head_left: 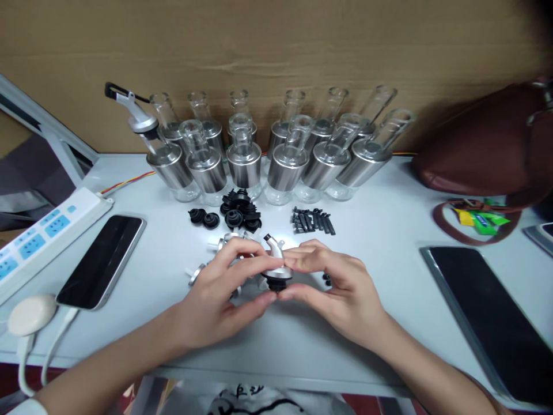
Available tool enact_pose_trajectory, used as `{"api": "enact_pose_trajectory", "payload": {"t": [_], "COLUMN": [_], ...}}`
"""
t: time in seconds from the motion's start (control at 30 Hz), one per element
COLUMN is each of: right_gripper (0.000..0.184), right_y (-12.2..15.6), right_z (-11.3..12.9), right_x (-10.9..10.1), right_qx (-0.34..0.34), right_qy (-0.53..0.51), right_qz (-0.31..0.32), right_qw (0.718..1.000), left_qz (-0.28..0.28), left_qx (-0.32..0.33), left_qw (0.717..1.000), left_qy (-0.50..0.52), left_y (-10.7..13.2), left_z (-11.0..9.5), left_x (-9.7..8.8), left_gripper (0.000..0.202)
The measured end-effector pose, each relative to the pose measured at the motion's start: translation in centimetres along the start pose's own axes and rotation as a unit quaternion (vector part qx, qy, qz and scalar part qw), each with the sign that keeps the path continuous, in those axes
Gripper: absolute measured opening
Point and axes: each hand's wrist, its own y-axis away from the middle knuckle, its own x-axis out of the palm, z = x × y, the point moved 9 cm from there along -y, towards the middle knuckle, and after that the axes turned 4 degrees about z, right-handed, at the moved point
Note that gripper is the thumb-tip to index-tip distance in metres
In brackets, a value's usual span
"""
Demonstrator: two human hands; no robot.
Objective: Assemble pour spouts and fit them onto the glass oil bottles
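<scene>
My left hand (pixel 222 291) and my right hand (pixel 334 291) meet above the middle of the white table (pixel 389 230). Together they pinch a silver pourer spout with a black rubber base (pixel 276 268), fingers curled around it. More silver pourer parts (pixel 203 271) lie under and behind my left hand, partly hidden. A heap of black rubber stoppers (pixel 237 213) lies just beyond, with a small pile of black caps (pixel 313 222) to its right. Two tiny black pieces (pixel 327 280) rest by my right hand.
Several glass bottles with steel sleeves (pixel 285 155) stand in rows at the back; the far-left bottle (pixel 168 164) carries a fitted pourer. A phone (pixel 101 259), power strip (pixel 38 233) and white charger (pixel 30 314) lie at left. A tablet (pixel 484 311) and brown bag (pixel 488 144) are at right.
</scene>
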Motion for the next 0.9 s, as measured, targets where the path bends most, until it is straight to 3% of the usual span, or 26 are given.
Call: {"api": "enact_pose_trajectory", "payload": {"t": [0.23,0.4,0.5,0.57,0.67,0.8,0.9], "right_gripper": [0.016,0.007,0.012,0.013,0.006,0.016,0.018], "right_y": [0.3,-0.2,-0.6,-0.4,0.8,2.0,2.4], "right_z": [-0.5,-0.4,-1.6,-3.6,-7.3,-10.0,-10.6], "right_x": [0.1,0.3,-2.0,-5.0,-7.4,-7.4,-6.9], "right_qx": [0.020,0.012,0.055,0.153,0.306,0.394,0.417], "right_qy": [0.018,0.022,0.116,0.232,0.349,0.447,0.462], "right_qz": [-0.006,0.045,0.017,-0.042,-0.013,0.081,0.105], "right_qw": [1.000,0.999,0.992,0.960,0.886,0.799,0.776], "left_qz": [0.013,0.000,0.007,0.014,0.012,0.012,0.020], "left_qx": [-0.027,-0.033,-0.029,-0.024,-0.010,-0.004,0.002], "left_qw": [0.999,0.998,0.998,0.999,0.999,0.998,0.997], "left_qy": [-0.026,-0.049,-0.054,-0.047,-0.038,-0.054,-0.071], "left_y": [0.0,0.0,0.0,0.0,0.1,0.1,0.0], "left_z": [0.6,0.8,0.7,0.6,0.3,0.1,0.1], "left_x": [0.3,0.2,0.4,0.6,0.5,0.6,0.8], "left_gripper": [0.032,0.024,0.021,0.022,0.023,0.023,0.026]}}
